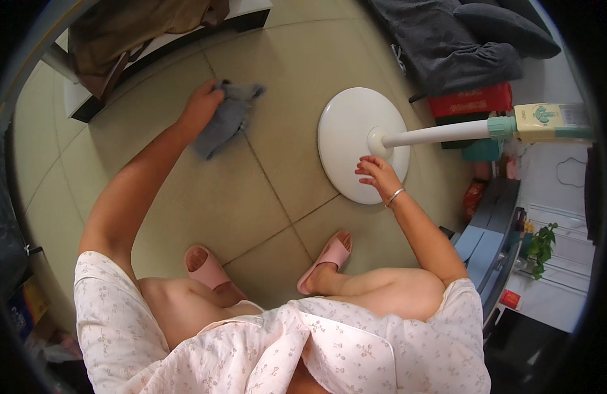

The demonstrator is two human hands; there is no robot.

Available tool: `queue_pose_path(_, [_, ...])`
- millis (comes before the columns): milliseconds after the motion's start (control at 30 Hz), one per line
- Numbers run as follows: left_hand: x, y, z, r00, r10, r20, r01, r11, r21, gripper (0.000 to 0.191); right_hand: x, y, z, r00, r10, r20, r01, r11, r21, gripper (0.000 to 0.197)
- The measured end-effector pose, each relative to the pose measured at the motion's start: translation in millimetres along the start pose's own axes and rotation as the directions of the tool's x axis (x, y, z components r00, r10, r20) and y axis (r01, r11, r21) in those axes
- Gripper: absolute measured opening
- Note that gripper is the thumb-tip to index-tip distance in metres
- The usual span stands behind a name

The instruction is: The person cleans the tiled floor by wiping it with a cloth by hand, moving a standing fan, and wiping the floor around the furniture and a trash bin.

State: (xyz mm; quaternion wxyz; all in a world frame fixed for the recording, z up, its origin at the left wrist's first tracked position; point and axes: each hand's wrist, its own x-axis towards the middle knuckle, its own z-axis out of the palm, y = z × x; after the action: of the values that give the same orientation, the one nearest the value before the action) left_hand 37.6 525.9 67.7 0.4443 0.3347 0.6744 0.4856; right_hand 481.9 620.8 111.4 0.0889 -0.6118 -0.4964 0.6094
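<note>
A grey-blue cloth (225, 120), blurred along its edges, hangs from my left hand (201, 109), which grips it by one upper corner. Tiled floor (224, 212) lies beneath the cloth; I cannot tell whether the two touch. My right hand (377, 176), with a silver bracelet (395, 197) at its wrist, is held with fingers apart and nothing in them. It appears over the round white base (345, 138) of a pedestal fan, close to the foot of its white pole (436, 134).
Pink slippers (205, 266) are on my feet. A low white cabinet (79, 101) with brown fabric (150, 34) stands at upper left. Dark grey cushioned seating (431, 44) fills the upper right, with red packaging (473, 100) under it. A potted plant (542, 251) is at right.
</note>
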Motion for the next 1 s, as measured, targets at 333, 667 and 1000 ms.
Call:
queue_pose_path(333, [-87,-26,152,0.61,0.528,0.591,-0.756,0.611,0.234,0.052,-6,-25,34,0.972,-0.236,0.009,0.234,0.956,-0.175,0.042])
queue_pose_path(667, [-111,-94,142,0.432,0.177,0.884,-0.838,0.442,0.321,0.066,28,9,84,0.923,-0.329,0.202,0.375,0.646,-0.665,0.07])
queue_pose_path(1000, [-95,-104,123,0.494,0.192,0.848,-0.82,0.427,0.381,0.069,129,45,224,0.66,-0.742,-0.116,0.31,0.41,-0.858,0.086])
